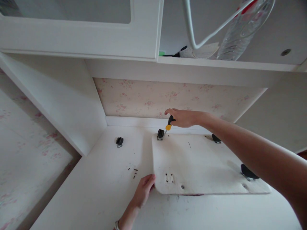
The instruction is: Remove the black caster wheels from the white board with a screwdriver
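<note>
I see the long, bare right arm [223,132] stretched forward, its bare right hand [183,118] closed in a grip; the bare left hand [144,190] pinches lower down, thumb uppermost.

The right hand [184,118] is covering part of the screwdriver [168,127] — its tip is showing too small beside the caster [161,133] to tell what it is touching. The left hand [144,191] is partly hiding its own fingers at the white board [196,166]. The right forearm [240,142] is blocking parts of two farther casters [248,172]. The top edge is cutting off the bottle [236,35]; the loose screws [135,169] are looking too tiny — their heads are escaping notice.
</note>
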